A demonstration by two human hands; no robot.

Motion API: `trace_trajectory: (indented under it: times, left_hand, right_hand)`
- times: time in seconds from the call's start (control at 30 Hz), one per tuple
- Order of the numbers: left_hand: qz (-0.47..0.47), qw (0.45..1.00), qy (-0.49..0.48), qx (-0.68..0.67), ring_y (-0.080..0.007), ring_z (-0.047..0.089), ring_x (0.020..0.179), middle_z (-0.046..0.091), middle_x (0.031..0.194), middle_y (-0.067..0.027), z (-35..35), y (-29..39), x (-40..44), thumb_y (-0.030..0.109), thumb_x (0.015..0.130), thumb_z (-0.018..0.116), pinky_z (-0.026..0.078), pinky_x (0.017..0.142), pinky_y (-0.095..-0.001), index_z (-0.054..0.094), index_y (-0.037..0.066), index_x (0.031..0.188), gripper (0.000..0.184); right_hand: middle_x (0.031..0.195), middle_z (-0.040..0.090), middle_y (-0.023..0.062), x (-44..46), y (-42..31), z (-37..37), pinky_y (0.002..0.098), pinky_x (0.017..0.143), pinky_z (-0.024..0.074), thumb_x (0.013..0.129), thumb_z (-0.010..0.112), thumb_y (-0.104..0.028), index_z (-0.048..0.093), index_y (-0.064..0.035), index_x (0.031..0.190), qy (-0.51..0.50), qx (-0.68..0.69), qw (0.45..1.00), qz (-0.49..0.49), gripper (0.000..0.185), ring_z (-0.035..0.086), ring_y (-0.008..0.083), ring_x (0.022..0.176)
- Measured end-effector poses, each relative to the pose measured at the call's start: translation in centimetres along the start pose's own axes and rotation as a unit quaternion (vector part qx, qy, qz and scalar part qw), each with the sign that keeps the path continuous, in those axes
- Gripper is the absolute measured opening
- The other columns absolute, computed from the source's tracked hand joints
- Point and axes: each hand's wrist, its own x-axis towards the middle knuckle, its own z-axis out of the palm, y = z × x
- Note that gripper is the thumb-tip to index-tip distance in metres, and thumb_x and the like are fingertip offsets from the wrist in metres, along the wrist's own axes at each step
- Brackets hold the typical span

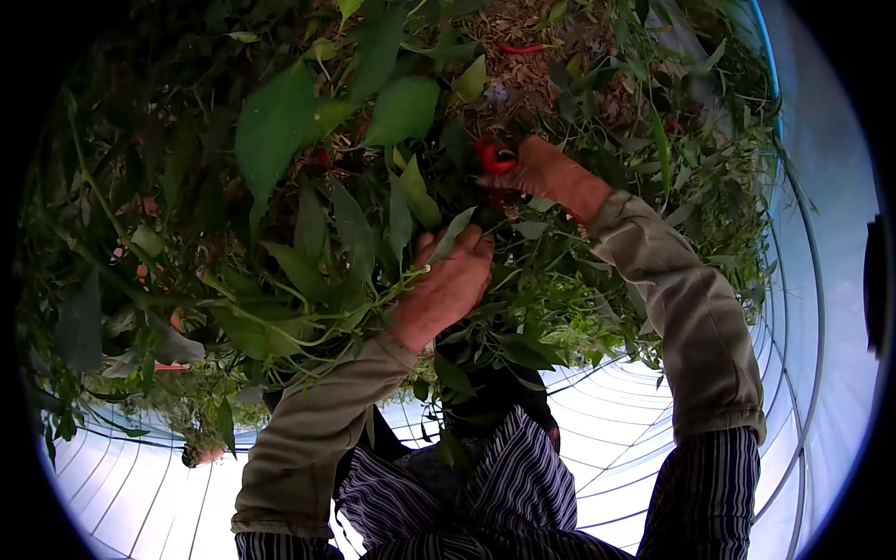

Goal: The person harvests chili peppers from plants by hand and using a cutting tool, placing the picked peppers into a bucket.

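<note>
My right hand reaches in among the pepper plants, its fingers closed around red chili peppers. More red shows just below the fingers and beside the wrist. Lower and to the left, my left hand is among the stems with its fingers curled in. Leaves cover part of its fingertips, so what they grip, if anything, is hidden. Both forearms wear tan sleeve covers over striped cloth.
A long red chili lies on dry brown litter at the top. Large leaves hang close to the camera at upper left. A blue pipe and pale greenhouse sheeting border the right side.
</note>
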Motion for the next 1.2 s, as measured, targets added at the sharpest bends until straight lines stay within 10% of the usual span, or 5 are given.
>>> trace_trajectory:
  times: [0.6, 0.83, 0.93, 1.0, 1.2]
  left_hand:
    - [-0.206, 0.68, 0.432, -0.555, -0.0307, 0.037, 0.124, 0.037, 0.135, -0.0152, -7.2, -0.9, -3.9, 0.039, 0.094, 0.033, 0.031, 0.098, -0.0425, 0.016, 0.013, 0.139, 0.055]
    - [-0.163, 0.57, 0.434, -0.679, -0.0332, 0.045, 0.117, 0.038, 0.133, -0.0212, -9.1, -3.1, -6.7, 0.044, 0.094, 0.024, 0.043, 0.087, -0.041, 0.018, 0.009, 0.138, 0.056]
    - [-0.155, 0.571, 0.415, -0.691, -0.0318, 0.049, 0.112, 0.039, 0.132, -0.0223, -9.6, -3.8, -7.1, 0.043, 0.094, 0.025, 0.046, 0.083, -0.0395, 0.023, 0.009, 0.136, 0.054]
    - [-0.141, 0.571, 0.374, -0.717, -0.0283, 0.053, 0.103, 0.043, 0.128, -0.0207, -9.5, -4.2, -7.8, 0.043, 0.094, 0.028, 0.048, 0.076, -0.0346, 0.028, 0.008, 0.133, 0.052]
    - [-0.17, 0.559, 0.371, -0.721, -0.0225, 0.055, 0.092, 0.049, 0.12, -0.0169, -9.5, -2.6, -7.3, 0.042, 0.094, 0.032, 0.047, 0.066, -0.0286, 0.03, 0.009, 0.132, 0.051]
  right_hand:
    - [0.08, 0.059, 0.003, -16.3, 2.2, 5.7, 0.0232, 0.066, 0.0461, 0.069, 0.071, -0.005, 0.055, 0.0003, 0.094, 0.255, 0.438, 0.862, 0.011, 0.03, 0.053, 0.0074, 0.072]
    - [0.083, 0.059, 0.0071, -18.9, -0.9, 1.9, 0.0268, 0.062, 0.0491, 0.069, 0.07, -0.007, 0.062, -0.0153, 0.099, 0.448, -0.119, 0.878, -0.117, 0.032, 0.06, 0.0182, 0.069]
    - [0.084, 0.059, 0.006, -14.6, -3.3, 0.7, 0.0277, 0.057, 0.0494, 0.076, 0.065, -0.01, 0.062, -0.0158, 0.102, 0.334, 0.245, 0.888, -0.2, 0.027, 0.06, 0.018, 0.067]
    - [0.084, 0.059, 0.0037, -11.0, -7.4, -0.4, 0.0282, 0.054, 0.0496, 0.082, 0.06, -0.013, 0.062, -0.0103, 0.101, 0.071, 0.741, 0.653, -0.139, 0.019, 0.058, 0.0165, 0.064]
    - [0.105, 0.058, 0.0141, 8.1, -11.4, 7.4, 0.0381, 0.066, 0.0464, 0.078, 0.065, -0.023, 0.059, -0.0026, 0.094, 0.042, 0.703, 0.71, 0.034, 0.026, 0.057, 0.0243, 0.086]
